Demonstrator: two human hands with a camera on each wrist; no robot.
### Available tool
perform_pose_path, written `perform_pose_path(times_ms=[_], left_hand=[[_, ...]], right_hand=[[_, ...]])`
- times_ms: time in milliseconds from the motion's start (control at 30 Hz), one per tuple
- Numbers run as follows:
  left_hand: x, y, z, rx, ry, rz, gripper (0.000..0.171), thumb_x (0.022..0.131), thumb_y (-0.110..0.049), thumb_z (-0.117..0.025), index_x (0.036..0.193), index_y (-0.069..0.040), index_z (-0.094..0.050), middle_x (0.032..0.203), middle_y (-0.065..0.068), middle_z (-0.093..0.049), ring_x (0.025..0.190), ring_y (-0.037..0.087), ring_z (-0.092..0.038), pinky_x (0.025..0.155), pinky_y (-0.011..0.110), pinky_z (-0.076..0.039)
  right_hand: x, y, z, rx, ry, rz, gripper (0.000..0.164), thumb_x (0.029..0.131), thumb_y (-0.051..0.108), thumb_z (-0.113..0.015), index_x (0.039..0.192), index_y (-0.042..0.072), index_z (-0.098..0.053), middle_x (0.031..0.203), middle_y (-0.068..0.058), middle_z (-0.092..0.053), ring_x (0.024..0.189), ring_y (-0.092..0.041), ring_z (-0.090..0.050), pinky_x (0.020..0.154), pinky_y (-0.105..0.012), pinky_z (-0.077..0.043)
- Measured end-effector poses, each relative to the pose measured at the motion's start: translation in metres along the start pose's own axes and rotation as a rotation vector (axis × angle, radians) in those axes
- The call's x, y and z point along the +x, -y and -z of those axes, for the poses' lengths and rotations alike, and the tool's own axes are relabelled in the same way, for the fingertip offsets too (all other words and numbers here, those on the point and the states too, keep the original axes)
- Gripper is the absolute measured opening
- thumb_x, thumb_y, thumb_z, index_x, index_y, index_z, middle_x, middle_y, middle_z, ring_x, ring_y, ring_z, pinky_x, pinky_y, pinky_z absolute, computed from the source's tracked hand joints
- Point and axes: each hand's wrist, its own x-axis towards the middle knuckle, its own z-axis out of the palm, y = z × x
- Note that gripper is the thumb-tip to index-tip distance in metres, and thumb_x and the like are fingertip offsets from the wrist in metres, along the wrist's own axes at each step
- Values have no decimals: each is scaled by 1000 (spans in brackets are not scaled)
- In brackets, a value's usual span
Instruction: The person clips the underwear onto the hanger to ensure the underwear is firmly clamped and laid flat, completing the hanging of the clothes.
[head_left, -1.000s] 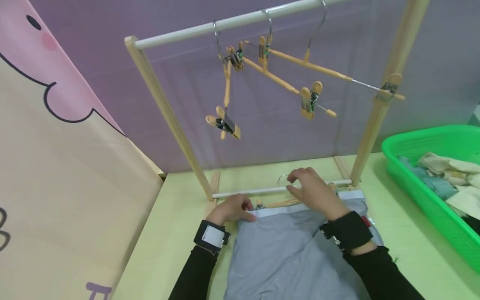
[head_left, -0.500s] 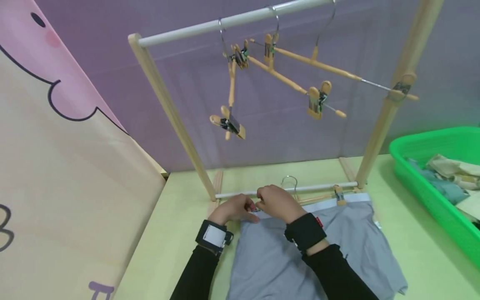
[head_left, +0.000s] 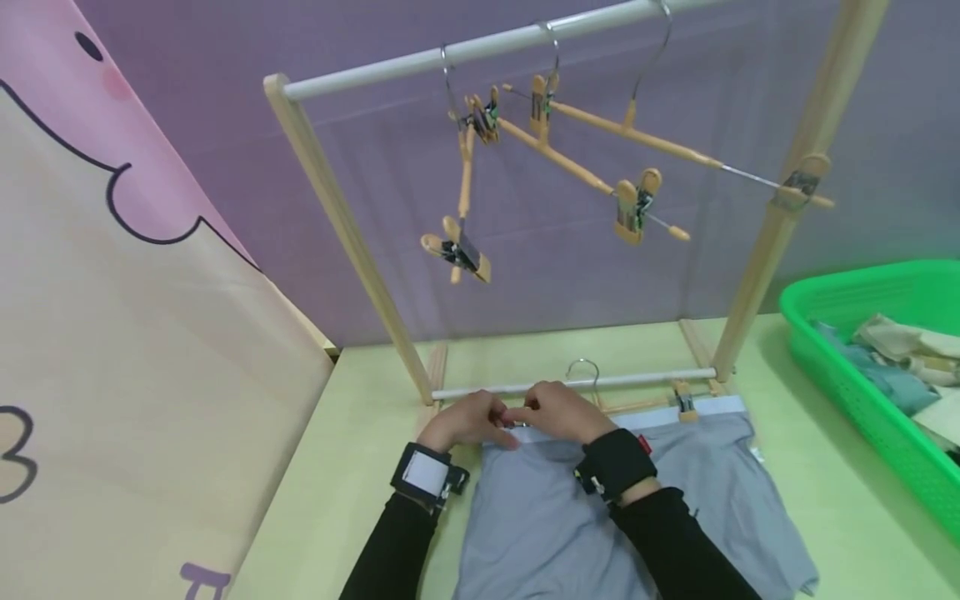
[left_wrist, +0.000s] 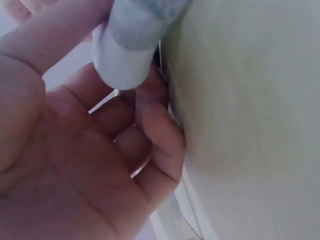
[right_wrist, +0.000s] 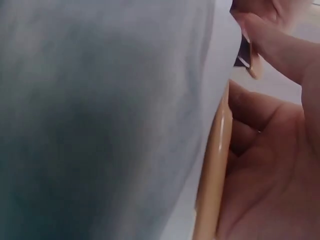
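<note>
A pair of grey shorts (head_left: 540,508) with a pale waistband lies flat on the table, waist toward the rack. My left hand (head_left: 468,421) pinches the left corner of the waistband (left_wrist: 122,67) between thumb and fingers. Along that waistband runs a wooden clip hanger (head_left: 637,406), its metal hook pointing away from me. Its right clip (head_left: 685,403) sits over the band. My right hand (head_left: 564,412) meets the left fingertips and pinches the hanger's left clip (right_wrist: 244,54), which is mostly covered by fingers. In the right wrist view the hanger bar (right_wrist: 215,165) passes beside the palm.
Behind the hands stands a wooden rack (head_left: 345,221) with a white top rail (head_left: 487,48) and a low white crossbar (head_left: 652,379). Three clip hangers, one of them a wooden hanger (head_left: 570,162), dangle above. At right is a green basket (head_left: 817,358) with folded cloth.
My right hand has moved left from near the hanger's hook to its left clip, uncovering the right clip. The left hand keeps its pinch on the waistband corner. The view has shifted slightly.
</note>
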Motion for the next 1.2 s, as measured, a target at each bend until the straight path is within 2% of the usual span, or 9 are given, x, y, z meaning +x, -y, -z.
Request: perform_pose_path(times_ms=[100,333,400,533,667,833,967,1067,1200], left_hand=[[-1,1,0,-20,5,-8,16,80,-15,-83,85,-5,-70,67,-5,-58,58,7,-46,54,19,-37],[1,7,1,-69,16,2,14,86,-18,-77,86,-8,-67,66,-5,-47,58,9,-38,55,23,-32],[2,8,0,-85,8,1,14,87,-19,-76,95,-9,-69,75,-6,-54,64,8,-44,60,22,-36],[2,8,-1,-141,2,21,30,86,-25,-77,111,-11,-71,100,-3,-67,83,11,-56,73,27,-46],[1,7,-3,-199,5,41,40,88,-35,-75,123,-17,-69,115,0,-70,98,12,-62,84,32,-50],[1,5,-4,-226,7,40,28,92,-38,-71,107,-14,-75,90,-2,-72,81,11,-60,74,28,-46],[1,4,-4,-223,-6,36,23,90,-33,-74,89,-10,-74,69,-7,-62,65,8,-48,62,24,-37],[0,4,-4,-205,-21,35,25,87,-32,-77,77,-10,-71,61,-9,-50,58,8,-38,56,23,-30],[-1,3,-4,-194,-41,31,27,86,-30,-78,73,-8,-70,61,-8,-47,58,8,-38,55,23,-30]], right_hand=[[-1,-6,2,54,1,23,38,98,33,-63,71,8,-66,54,5,-33,47,-10,-28,51,-25,-26],[1,-18,9,175,-49,149,23,97,31,-65,88,12,-75,68,1,-58,56,-10,-42,59,-25,-36],[3,-20,10,200,-64,169,21,95,31,-68,90,13,-75,73,-1,-63,59,-10,-47,60,-25,-39],[2,-22,12,248,-99,198,18,92,31,-72,92,14,-77,80,-3,-70,66,-13,-58,63,-26,-45],[-1,-22,13,267,-152,196,20,92,30,-72,99,13,-79,90,-3,-75,77,-15,-66,71,-28,-51],[-2,-21,10,241,-241,150,24,92,33,-71,103,13,-79,93,-2,-76,78,-13,-68,73,-30,-53],[-1,-18,7,212,-324,119,23,91,32,-73,100,12,-80,90,-3,-76,76,-11,-68,71,-30,-54],[0,-14,5,200,-386,85,22,90,33,-74,97,13,-81,87,-2,-77,72,-10,-67,68,-30,-53],[1,-12,4,186,-467,77,21,90,32,-74,93,13,-81,84,-4,-76,68,-11,-66,65,-29,-52]])
